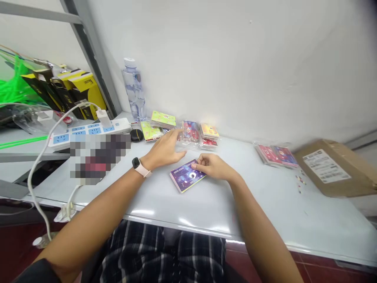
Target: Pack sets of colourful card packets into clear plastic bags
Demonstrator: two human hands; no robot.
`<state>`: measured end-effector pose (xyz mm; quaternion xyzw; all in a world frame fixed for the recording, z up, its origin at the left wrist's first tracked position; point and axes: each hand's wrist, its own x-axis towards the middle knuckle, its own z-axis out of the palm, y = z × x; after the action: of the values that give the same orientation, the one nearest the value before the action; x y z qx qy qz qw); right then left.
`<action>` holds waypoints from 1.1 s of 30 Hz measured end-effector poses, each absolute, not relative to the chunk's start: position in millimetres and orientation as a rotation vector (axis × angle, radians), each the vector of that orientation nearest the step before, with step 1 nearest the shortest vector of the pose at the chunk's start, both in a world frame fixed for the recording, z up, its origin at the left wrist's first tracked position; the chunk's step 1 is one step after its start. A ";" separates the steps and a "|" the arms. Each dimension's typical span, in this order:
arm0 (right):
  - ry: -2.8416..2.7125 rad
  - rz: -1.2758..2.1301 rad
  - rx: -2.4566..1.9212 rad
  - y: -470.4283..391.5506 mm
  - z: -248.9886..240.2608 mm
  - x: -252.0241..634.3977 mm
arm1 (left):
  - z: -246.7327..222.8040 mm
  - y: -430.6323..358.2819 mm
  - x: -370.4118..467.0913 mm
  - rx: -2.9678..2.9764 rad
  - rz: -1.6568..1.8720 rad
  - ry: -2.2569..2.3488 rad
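My right hand [214, 166] pinches the upper right corner of a purple booklet or card stack [187, 176], which is tilted over the white table. Just above and left of it, my left hand [167, 150] is open, fingers and thumb spread, with nothing held. Behind that hand lie green packs [163, 119], one raised on others. Next to them are a dark blue and red pack [191, 130] in clear plastic and a yellow pack [209, 130] on top of a red one. My left wrist wears a watch with a pink band.
A water bottle [135, 90] stands by the wall, near a power strip [88, 133] with a white cable. Red and blue packs [277, 155] lie at right beside a cardboard box [335, 167]. Yellow-black boxes [70, 92] stand at far left.
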<state>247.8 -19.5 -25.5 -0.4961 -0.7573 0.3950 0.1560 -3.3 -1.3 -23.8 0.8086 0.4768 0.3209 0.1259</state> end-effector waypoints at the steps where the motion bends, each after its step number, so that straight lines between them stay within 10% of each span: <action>1: -2.162 1.160 -1.404 -19.0 -25.7 248.1 | -23.6 -1.5 -3.3 2.358 0.934 1.388; 13: -1.735 1.403 -1.203 -25.8 7.7 274.9 | -21.5 -3.6 -3.6 2.448 0.869 1.436; 33: -1.346 0.779 -1.176 -27.0 -7.0 243.2 | -18.7 -10.4 2.9 2.604 0.809 1.592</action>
<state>243.2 -27.0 -7.0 -0.4991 -0.5715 0.3306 0.5612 2.9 -10.4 -18.7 0.8247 0.5042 0.2561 -0.0081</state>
